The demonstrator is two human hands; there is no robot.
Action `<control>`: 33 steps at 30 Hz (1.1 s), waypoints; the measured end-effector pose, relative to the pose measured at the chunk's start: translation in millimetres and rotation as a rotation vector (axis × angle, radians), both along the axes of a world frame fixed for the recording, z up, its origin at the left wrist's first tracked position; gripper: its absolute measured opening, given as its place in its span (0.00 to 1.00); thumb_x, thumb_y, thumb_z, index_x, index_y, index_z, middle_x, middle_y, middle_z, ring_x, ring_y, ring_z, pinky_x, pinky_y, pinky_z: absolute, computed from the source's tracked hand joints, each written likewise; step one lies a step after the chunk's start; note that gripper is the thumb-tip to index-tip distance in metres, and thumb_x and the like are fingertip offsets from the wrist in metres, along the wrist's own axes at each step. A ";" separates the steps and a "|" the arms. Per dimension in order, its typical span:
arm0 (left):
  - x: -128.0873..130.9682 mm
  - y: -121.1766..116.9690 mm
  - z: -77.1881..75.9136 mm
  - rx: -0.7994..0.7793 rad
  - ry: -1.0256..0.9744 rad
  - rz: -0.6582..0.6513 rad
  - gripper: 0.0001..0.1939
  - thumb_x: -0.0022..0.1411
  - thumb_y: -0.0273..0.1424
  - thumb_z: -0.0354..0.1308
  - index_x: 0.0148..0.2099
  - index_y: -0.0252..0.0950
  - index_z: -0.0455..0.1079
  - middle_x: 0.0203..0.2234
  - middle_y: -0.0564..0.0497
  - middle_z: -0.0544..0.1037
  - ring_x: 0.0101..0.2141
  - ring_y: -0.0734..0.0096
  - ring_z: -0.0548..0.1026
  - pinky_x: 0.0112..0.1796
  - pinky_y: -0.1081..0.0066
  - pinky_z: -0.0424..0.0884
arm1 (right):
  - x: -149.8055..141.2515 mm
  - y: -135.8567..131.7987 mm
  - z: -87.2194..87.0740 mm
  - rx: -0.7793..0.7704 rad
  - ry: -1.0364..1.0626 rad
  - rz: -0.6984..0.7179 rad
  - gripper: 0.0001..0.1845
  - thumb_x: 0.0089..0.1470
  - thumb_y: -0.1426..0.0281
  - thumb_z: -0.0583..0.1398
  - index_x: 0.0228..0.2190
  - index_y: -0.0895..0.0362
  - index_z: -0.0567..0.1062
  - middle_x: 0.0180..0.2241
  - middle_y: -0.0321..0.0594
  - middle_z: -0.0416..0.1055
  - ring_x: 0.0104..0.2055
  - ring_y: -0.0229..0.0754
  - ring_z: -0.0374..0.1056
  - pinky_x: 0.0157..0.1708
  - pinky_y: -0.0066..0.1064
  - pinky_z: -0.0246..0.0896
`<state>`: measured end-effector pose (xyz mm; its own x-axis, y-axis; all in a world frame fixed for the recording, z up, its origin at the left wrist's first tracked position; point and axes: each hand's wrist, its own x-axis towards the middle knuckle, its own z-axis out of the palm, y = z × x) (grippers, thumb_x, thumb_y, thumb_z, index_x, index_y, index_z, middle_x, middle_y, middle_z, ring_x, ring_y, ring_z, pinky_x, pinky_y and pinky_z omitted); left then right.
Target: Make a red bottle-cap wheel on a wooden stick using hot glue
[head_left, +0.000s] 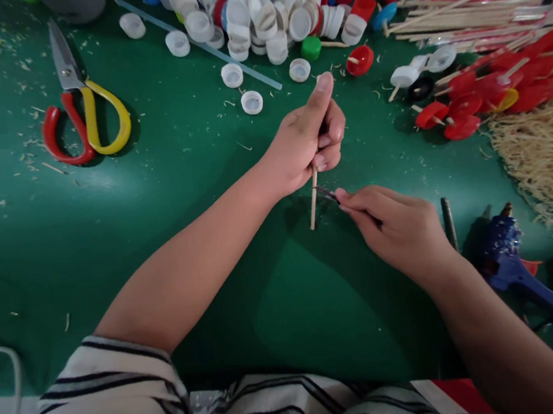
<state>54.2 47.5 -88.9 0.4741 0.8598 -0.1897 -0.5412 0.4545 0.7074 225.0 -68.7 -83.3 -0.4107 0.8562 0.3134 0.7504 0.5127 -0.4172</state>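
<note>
My left hand (306, 139) is closed round a thin wooden stick (313, 202), held upright with its lower end over the green table (165, 200). My right hand (394, 226) is closed on a small dark blade (326, 193) whose tip rests against the stick just below my left fingers. Both hands are in the middle of the view, close together.
Red-and-yellow scissors (87, 119) lie at the left. A heap of bottle caps (257, 8) fills the back. Red caps on sticks (493, 86) and bundled skewers (464, 12) lie at the right, above wood shavings (547, 153). A blue glue gun (515, 261) lies beside my right wrist.
</note>
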 end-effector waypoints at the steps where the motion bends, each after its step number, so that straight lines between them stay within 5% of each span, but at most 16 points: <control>1: 0.1 0.1 -0.5 0.001 0.001 0.001 0.34 0.68 0.55 0.57 0.20 0.35 0.63 0.14 0.59 0.53 0.12 0.85 0.53 0.18 0.73 0.51 | 0.5 -0.5 -0.1 -0.004 -0.001 -0.003 0.05 0.69 0.71 0.62 0.40 0.52 0.78 0.36 0.34 0.83 0.35 0.35 0.79 0.29 0.27 0.66; 8: -3.3 5.2 -0.4 0.022 -0.077 0.039 0.35 0.72 0.54 0.50 0.20 0.34 0.62 0.15 0.59 0.52 0.13 0.84 0.53 0.18 0.74 0.50 | -2.1 -13.5 -1.6 0.122 -0.139 0.098 0.04 0.67 0.74 0.63 0.40 0.55 0.79 0.32 0.34 0.83 0.29 0.34 0.77 0.25 0.28 0.62; 14: -2.2 5.0 0.4 0.063 -0.056 0.034 0.35 0.72 0.54 0.51 0.20 0.34 0.62 0.16 0.59 0.52 0.13 0.84 0.52 0.18 0.73 0.49 | -1.7 -2.9 -0.3 0.186 0.011 -0.039 0.05 0.65 0.75 0.65 0.37 0.53 0.79 0.34 0.35 0.84 0.32 0.35 0.79 0.28 0.25 0.67; 23: 0.5 2.6 -2.3 0.063 -0.014 0.020 0.36 0.67 0.59 0.55 0.21 0.35 0.62 0.16 0.59 0.53 0.13 0.85 0.52 0.19 0.73 0.47 | -19.5 11.0 -10.3 0.128 0.083 -0.097 0.08 0.69 0.70 0.62 0.36 0.53 0.81 0.35 0.38 0.84 0.33 0.37 0.79 0.30 0.28 0.70; 29: -2.7 1.2 5.1 -0.100 0.031 0.024 0.35 0.69 0.57 0.56 0.21 0.35 0.60 0.16 0.59 0.53 0.14 0.85 0.52 0.19 0.74 0.50 | -13.7 25.1 -5.6 0.073 0.073 0.011 0.06 0.68 0.70 0.63 0.38 0.52 0.81 0.38 0.37 0.85 0.36 0.37 0.80 0.30 0.27 0.67; 33: -2.9 2.7 2.2 -0.048 -0.046 0.004 0.35 0.69 0.57 0.55 0.20 0.35 0.61 0.16 0.59 0.52 0.13 0.85 0.51 0.18 0.74 0.49 | -8.6 24.3 -4.8 0.015 0.077 0.022 0.06 0.68 0.70 0.63 0.38 0.52 0.81 0.38 0.35 0.85 0.37 0.37 0.80 0.31 0.27 0.68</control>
